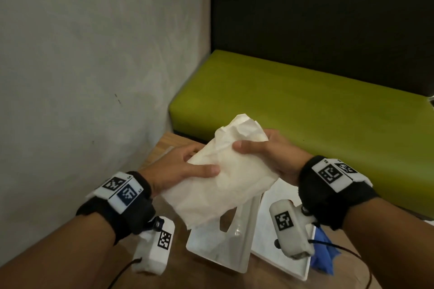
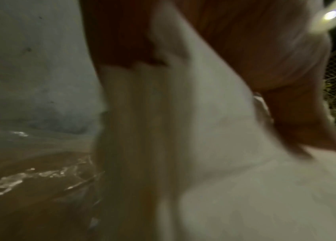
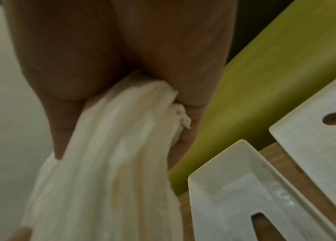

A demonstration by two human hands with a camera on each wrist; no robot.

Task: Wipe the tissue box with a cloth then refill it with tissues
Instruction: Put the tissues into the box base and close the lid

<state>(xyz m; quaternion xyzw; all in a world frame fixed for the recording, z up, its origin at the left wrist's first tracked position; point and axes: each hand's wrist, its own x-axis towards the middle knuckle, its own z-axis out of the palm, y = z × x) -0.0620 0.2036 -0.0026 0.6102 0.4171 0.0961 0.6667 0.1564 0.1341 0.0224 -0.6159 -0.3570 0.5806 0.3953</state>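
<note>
Head view: both hands are lifting the soft white stack of tissues [image 1: 223, 178]

Left hand [image 1: 180, 169] and right hand [image 1: 270, 155] are gripping it, fingers curled, above the open white plastic tissue box [image 1: 225, 241] on the table

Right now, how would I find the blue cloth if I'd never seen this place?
Find the long green bench seat, then look down to the wooden table in front of it. At the table's right side, past the flat white panel with the round hole, the blue cloth lies crumpled. It is the only blue thing there; everything beside it is white.
</note>
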